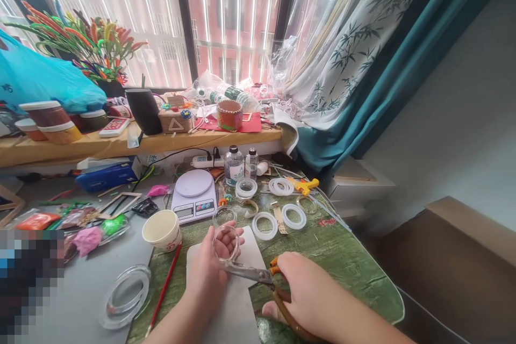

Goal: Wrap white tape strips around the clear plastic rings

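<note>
My left hand [209, 266] holds up a clear ring [226, 244] between thumb and fingers, above a white sheet of paper [237, 314]. In my right hand [304, 285] is a pair of scissors [260, 275] with orange-brown handles. Their blades reach left to the lower rim of the ring; whether they cut into it I cannot tell. Just behind my left fingers lies another clear ring [224, 216]. White ring moulds [265, 226] sit on the green table [346, 263] beyond my hands.
A paper cup [161, 230], a red brush [165, 287] and large clear rings [124, 296] are at the left. Behind stand a kitchen scale [194, 196], bottles [234, 165] and a yellow glue gun [304, 186]. A wooden ledge [100, 145] runs along the window.
</note>
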Action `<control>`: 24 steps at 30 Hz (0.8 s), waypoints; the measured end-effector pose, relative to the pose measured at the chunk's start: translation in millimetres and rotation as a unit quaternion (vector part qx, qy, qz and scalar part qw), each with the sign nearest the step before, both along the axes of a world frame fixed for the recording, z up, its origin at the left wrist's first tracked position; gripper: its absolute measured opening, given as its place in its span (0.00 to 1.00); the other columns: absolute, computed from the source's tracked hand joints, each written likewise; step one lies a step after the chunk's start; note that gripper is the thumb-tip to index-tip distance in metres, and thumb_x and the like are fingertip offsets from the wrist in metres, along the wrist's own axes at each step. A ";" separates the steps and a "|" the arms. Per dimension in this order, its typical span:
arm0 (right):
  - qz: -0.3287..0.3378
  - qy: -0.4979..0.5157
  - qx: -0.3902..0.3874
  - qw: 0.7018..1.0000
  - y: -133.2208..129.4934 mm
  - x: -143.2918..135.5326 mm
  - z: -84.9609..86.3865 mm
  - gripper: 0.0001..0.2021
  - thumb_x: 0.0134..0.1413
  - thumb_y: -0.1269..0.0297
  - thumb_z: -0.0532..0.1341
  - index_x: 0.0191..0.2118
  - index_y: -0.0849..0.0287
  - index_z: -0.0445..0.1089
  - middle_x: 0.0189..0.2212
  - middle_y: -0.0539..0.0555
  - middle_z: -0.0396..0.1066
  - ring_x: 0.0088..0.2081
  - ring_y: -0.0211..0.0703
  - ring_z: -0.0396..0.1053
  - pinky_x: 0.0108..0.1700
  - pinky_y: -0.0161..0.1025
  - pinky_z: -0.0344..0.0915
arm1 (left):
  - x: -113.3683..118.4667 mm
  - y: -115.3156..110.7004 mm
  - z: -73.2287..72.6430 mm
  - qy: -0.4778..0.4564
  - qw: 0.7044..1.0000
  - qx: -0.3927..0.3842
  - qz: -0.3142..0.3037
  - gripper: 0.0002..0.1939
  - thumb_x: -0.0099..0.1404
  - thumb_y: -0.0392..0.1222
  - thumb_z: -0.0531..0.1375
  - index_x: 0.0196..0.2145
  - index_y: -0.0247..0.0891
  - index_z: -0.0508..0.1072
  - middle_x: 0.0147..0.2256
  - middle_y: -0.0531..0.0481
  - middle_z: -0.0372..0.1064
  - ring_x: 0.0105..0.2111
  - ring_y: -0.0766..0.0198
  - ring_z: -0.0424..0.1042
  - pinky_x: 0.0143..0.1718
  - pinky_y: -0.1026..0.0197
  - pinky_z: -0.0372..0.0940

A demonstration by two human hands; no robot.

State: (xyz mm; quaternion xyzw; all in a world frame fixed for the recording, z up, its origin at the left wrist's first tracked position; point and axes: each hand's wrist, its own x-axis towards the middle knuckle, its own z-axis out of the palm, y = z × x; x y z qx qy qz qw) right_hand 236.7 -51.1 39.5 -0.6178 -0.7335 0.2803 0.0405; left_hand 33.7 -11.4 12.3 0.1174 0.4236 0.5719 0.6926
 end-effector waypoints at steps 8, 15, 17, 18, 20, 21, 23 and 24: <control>0.002 0.043 -0.011 0.999 -1.2 -8.4 -4.4 0.21 0.44 0.44 0.71 0.37 0.55 0.73 0.37 0.53 0.74 0.36 0.47 0.69 0.36 0.39 0.57 | 1.8 0.4 -1.6 -0.004 0.997 0.048 0.067 0.24 0.76 0.53 0.49 0.42 0.35 0.80 0.38 0.42 0.78 0.36 0.59 0.76 0.36 0.62 0.68; 0.010 0.037 -0.018 0.999 -2.0 -18.5 4.0 0.19 0.47 0.45 0.70 0.34 0.55 0.73 0.35 0.53 0.76 0.35 0.47 0.71 0.33 0.37 0.55 | -2.8 0.7 -1.7 -0.021 0.995 0.059 0.075 0.21 0.76 0.51 0.51 0.44 0.34 0.79 0.40 0.41 0.76 0.36 0.59 0.76 0.35 0.62 0.69; 0.011 0.036 -0.015 0.999 -1.4 -17.8 6.5 0.18 0.47 0.45 0.70 0.35 0.55 0.74 0.36 0.53 0.76 0.36 0.48 0.72 0.33 0.37 0.56 | -3.4 0.7 -0.8 -0.033 0.996 0.052 0.060 0.21 0.75 0.52 0.52 0.45 0.35 0.79 0.40 0.42 0.76 0.36 0.60 0.76 0.35 0.62 0.69; 0.011 0.034 -0.013 0.999 -1.1 -16.8 7.0 0.18 0.47 0.45 0.70 0.35 0.55 0.75 0.36 0.53 0.77 0.37 0.48 0.72 0.34 0.37 0.56 | -3.5 0.7 -0.2 -0.042 0.997 0.046 0.050 0.21 0.75 0.52 0.53 0.45 0.35 0.79 0.40 0.42 0.75 0.36 0.60 0.76 0.35 0.62 0.70; 0.013 0.025 -0.009 1.000 -0.7 -14.0 5.6 0.19 0.47 0.44 0.70 0.34 0.55 0.75 0.35 0.53 0.77 0.35 0.47 0.71 0.33 0.37 0.55 | -3.8 0.4 1.1 -0.059 0.997 0.033 0.032 0.21 0.76 0.51 0.52 0.46 0.36 0.79 0.41 0.43 0.75 0.37 0.60 0.76 0.36 0.62 0.71; 0.013 0.020 -0.008 1.000 -0.5 -12.4 3.9 0.19 0.48 0.43 0.69 0.33 0.55 0.74 0.33 0.52 0.76 0.34 0.46 0.71 0.32 0.37 0.55 | -4.0 0.3 1.7 -0.065 0.997 0.027 0.027 0.21 0.76 0.51 0.52 0.46 0.36 0.79 0.41 0.43 0.74 0.38 0.60 0.76 0.37 0.62 0.71; 0.014 0.010 -0.012 1.000 -0.3 -9.7 -0.8 0.21 0.48 0.41 0.69 0.31 0.56 0.73 0.30 0.51 0.75 0.31 0.45 0.70 0.30 0.37 0.53 | -4.2 0.0 2.8 -0.075 0.997 0.016 0.023 0.20 0.77 0.49 0.51 0.48 0.36 0.78 0.44 0.42 0.74 0.41 0.60 0.77 0.40 0.61 0.73; 0.014 0.008 -0.015 1.000 -0.3 -8.8 -3.2 0.21 0.49 0.41 0.68 0.30 0.56 0.73 0.29 0.51 0.75 0.30 0.44 0.69 0.30 0.37 0.52 | -4.2 0.0 3.0 -0.083 0.996 0.012 0.024 0.19 0.77 0.48 0.50 0.49 0.37 0.78 0.45 0.41 0.74 0.43 0.59 0.77 0.43 0.61 0.73</control>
